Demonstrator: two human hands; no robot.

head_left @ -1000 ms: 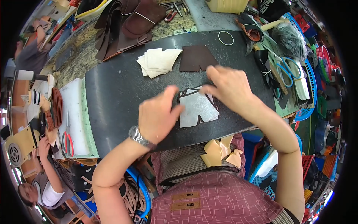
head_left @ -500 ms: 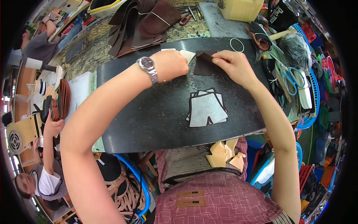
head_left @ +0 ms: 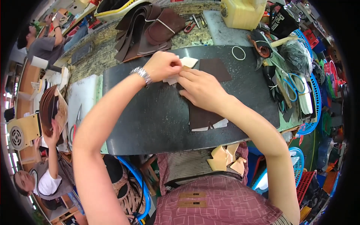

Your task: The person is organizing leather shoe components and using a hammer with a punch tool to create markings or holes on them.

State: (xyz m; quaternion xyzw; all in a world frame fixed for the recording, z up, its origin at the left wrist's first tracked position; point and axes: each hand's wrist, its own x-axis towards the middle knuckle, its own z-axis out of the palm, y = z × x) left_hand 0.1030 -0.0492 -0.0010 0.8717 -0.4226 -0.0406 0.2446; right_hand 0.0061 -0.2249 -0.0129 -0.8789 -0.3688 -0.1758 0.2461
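My left hand (head_left: 162, 67), with a metal watch at the wrist, is closed in a pinch over the black work mat (head_left: 150, 120). Against its fingertips rest the fingers of my right hand (head_left: 202, 89), drawn together; what is between them is hidden. Just beyond the fingers lies a cream piece (head_left: 189, 62), and a white scrap (head_left: 171, 80) shows under my left hand. A dark brown leather piece (head_left: 215, 69) lies flat beyond my right hand. Partly under that hand, another brown piece (head_left: 200, 116) covers white-faced cut pieces (head_left: 220, 124), whose edges stick out.
Brown leather strips (head_left: 159, 30) lie bundled at the back, near small tools and a yellowish plastic jug (head_left: 242, 15). A white ring (head_left: 238, 53) sits on the mat. Blue-handled scissors (head_left: 294, 84) are at the right. Tan scraps (head_left: 223, 157) rest on my lap. Co-workers are at the left.
My right hand has come left and nearer to meet my left hand, which shifted left. A brown piece now covers the white-faced pieces. At left, a co-worker's brown stack has been lifted and tilted.
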